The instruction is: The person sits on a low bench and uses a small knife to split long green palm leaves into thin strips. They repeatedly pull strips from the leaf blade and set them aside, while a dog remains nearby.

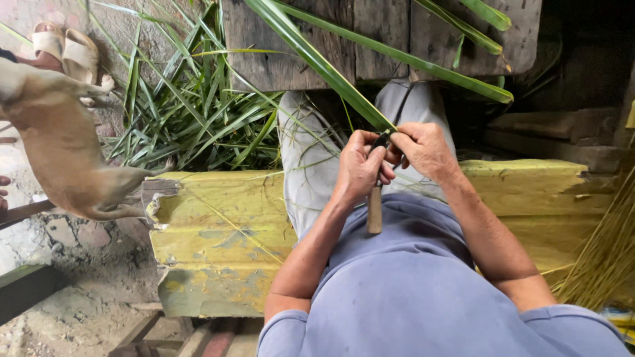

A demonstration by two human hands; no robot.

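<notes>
A wooden-handled small knife [375, 206] is gripped in the closed left hand [358, 168], its handle pointing back toward the blue-shirted body. Just beside it, the right hand [424, 149] is pinched shut on the base of a long green palm leaf [317, 61], held above the lap. A worn yellow-painted wooden bench [218, 238] is sat upon. Farther off, a heap of cut green leaves [192, 112] is seen, with a tan dog [59, 142] beside it.

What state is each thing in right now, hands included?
Left hand: closed around the knife.
Knife: held upright, wooden handle down, blade end at the leaf.
Right hand: pinching the leaf.
Long green leaf: held at its near end, slanting up and left.
Leaf pile: loose on the ground.
Dog: standing at left.
</notes>
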